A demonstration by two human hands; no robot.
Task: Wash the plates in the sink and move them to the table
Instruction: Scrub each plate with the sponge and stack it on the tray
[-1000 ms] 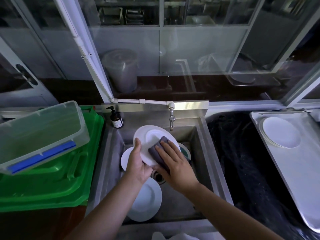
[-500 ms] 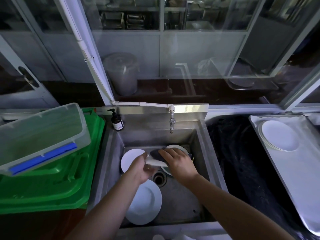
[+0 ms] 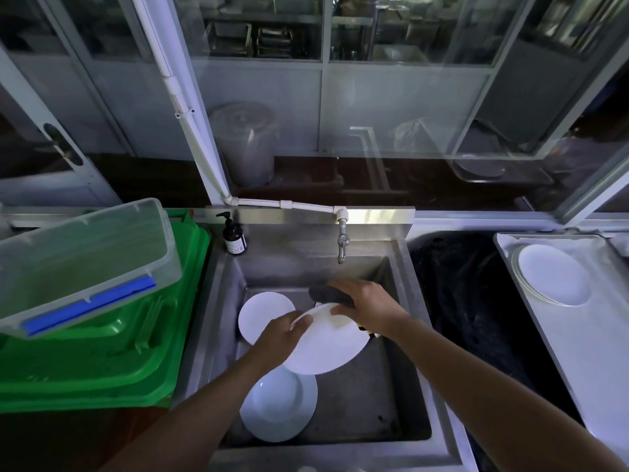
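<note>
Over the sink (image 3: 218, 321), the left hand (image 3: 279, 338) gripped a tilted white plate (image 3: 326, 345) by its rim, while the right hand (image 3: 367, 308) clutched a dark sponge (image 3: 328, 294) (thumb touching the plate).

Glass-paned partition (image 3: 320, 107) behind counter, metal trays (image 3: 250, 39) shelved beyond. White pipe (image 3: 177, 97) slants down to tap (image 3: 342, 245). Green bins (image 3: 112, 335) left under clear tub (image 3: 85, 264). Dim, bluish light.
</note>
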